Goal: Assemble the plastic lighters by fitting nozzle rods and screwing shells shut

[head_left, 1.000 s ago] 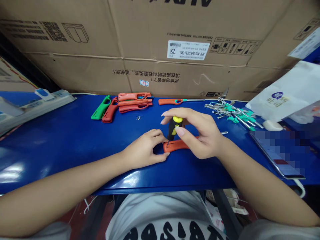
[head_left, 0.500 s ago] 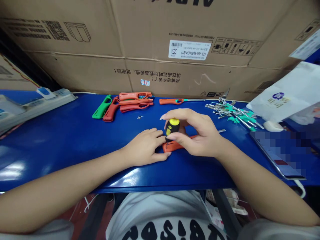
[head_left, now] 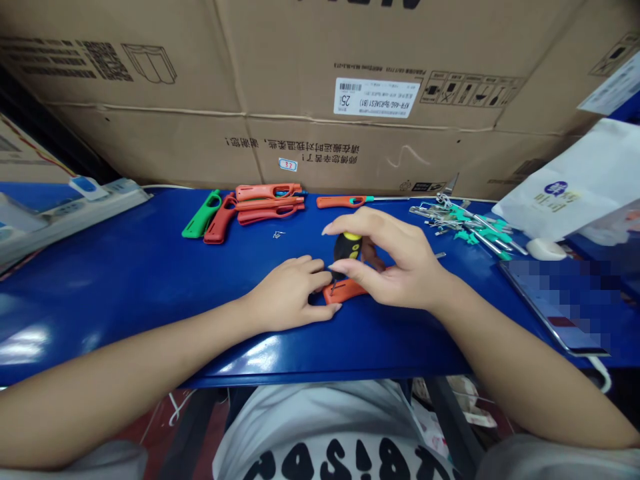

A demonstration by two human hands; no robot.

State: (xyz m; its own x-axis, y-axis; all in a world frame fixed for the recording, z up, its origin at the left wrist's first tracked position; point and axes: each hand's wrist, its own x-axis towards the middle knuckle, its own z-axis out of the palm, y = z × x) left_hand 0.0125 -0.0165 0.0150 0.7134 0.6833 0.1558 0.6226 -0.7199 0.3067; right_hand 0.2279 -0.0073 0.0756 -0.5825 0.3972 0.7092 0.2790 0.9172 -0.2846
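Observation:
My right hand (head_left: 395, 263) grips a short black and yellow screwdriver (head_left: 346, 248) between thumb and fingers. Its thin shaft points down at the handle end of an orange long-nosed lighter (head_left: 345, 291), which lies flat on the blue table. Thumb and index finger of my left hand (head_left: 290, 293) pinch that same end and hold it against the tabletop. The rest of the lighter is mostly hidden under my right hand, with a bit of metal tip showing beyond it. A few small screws (head_left: 279, 235) lie on the table past my left hand.
Behind the hands are a green lighter shell (head_left: 201, 215), several orange ones (head_left: 270, 213) and an orange lighter with a metal rod (head_left: 345, 201). To the right lie a pile of rods with green parts (head_left: 470, 227), a phone (head_left: 555, 307) and a white bag (head_left: 575, 180). A cardboard box (head_left: 175, 147) stands behind.
The screwdriver's handle has turned in my right hand, its yellow patches now facing elsewhere, and it leans slightly more to the right. My left hand keeps its hold on the lighter.

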